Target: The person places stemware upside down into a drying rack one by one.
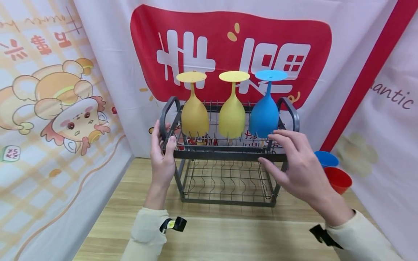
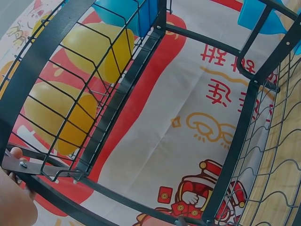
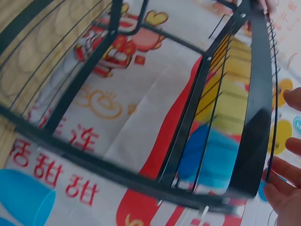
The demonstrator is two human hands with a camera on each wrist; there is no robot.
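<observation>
A dark two-tier dish rack stands on the table. Upside down on its upper tier are an orange-yellow goblet, a yellow goblet and a blue goblet, feet upward in a row. My left hand grips the rack's left end, thumb on the near side and fingers partly hidden behind the frame. At the front right corner is my right hand, its fingers spread near the blue goblet's rim and its thumb lower, by the front bar. In the right wrist view, right fingers lie right at the rack's edge.
The lower wire tier of the rack holds nothing. Right of the rack, partly behind my right arm, are a blue cup and a red cup. Printed cloth hangs behind and on both sides of the wooden table.
</observation>
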